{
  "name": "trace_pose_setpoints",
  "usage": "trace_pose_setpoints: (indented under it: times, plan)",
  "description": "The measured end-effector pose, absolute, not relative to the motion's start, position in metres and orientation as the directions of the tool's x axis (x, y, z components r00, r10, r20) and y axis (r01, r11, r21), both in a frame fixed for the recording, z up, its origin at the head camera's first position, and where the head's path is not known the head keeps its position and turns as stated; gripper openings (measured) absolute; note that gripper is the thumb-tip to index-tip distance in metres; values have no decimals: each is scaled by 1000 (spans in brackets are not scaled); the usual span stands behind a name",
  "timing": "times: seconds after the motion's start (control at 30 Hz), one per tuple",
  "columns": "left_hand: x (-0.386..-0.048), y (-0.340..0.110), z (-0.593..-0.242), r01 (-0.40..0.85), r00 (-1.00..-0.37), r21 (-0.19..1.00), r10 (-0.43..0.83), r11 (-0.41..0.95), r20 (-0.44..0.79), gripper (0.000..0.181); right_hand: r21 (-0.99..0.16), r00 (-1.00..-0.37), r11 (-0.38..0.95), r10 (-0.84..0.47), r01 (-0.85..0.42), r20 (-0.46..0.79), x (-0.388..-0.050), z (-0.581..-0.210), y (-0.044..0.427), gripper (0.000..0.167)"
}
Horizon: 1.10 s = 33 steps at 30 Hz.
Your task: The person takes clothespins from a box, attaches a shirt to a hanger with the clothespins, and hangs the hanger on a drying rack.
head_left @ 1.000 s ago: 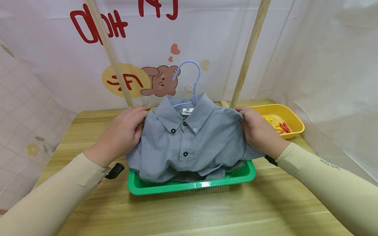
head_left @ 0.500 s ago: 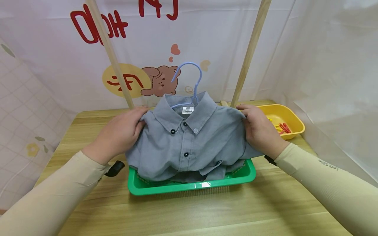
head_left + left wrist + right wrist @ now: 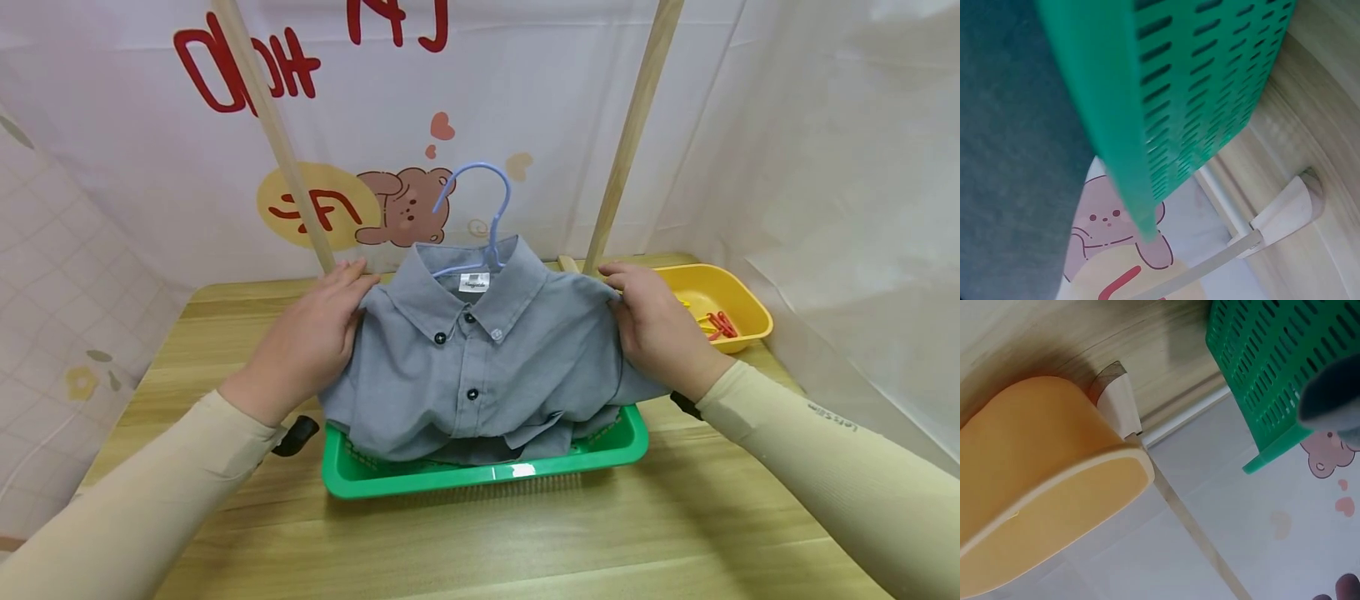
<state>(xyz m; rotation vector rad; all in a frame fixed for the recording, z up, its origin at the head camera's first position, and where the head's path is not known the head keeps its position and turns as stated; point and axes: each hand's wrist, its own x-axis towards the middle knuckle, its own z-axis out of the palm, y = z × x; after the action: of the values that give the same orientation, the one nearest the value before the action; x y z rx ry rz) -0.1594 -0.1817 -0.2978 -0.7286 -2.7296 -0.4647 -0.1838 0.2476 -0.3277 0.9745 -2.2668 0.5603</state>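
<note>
A grey button-up shirt [image 3: 420, 367] hangs over a light-blue hanger [image 3: 504, 200], whose hook rises out of the collar. The shirt's lower part lies bunched in a green slotted basket [image 3: 420, 483]. My left hand [image 3: 307, 342] holds the shirt at the shoulder on the left, its fingertips on the upper edge. At the opposite shoulder my right hand [image 3: 656, 329] pinches the cloth. Close cloth of the shirt [image 3: 1010, 150] fills one side of the left wrist view beside the basket [image 3: 1204, 94]. The hanger's arms are hidden inside the shirt.
A yellow bin [image 3: 738, 300] with red and yellow clips [image 3: 722, 323] stands behind my right hand. Two wooden poles [image 3: 273, 133] rise at the table's back, before a printed white curtain [image 3: 562, 75]. Wooden table [image 3: 480, 542] shows in front of the basket.
The hanger's hook has dropped slightly and leans a little further left. The fingers of my left hand have shifted and spread along the shoulder. My right hand stays nearly in place.
</note>
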Motion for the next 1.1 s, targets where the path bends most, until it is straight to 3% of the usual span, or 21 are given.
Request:
trace_pose_setpoints:
  times: [0.3,0.53,0.73,0.93,1.1]
  plan:
    - [-160,-181,-300,544,-810,195,450,816,376,42,-185,-567,620,-502,-762,653,-183,-328,250,27]
    - [-159,-184,-294,520,-849,284,451,805,276,50,-177,-558,622,-494,-763,667,-182,-330,252,28]
    - [-160,-183,-295,535,-844,291,483,794,233,42,-174,-555,625,-488,-761,674,-180,-331,252,27]
    - [-158,-182,-296,527,-848,322,457,787,270,36,-180,-566,630,-489,-755,664,-182,-331,253,25]
    - [-157,-184,-301,528,-838,312,426,790,340,38,-231,-623,649,-474,-724,622,-185,-332,261,26]
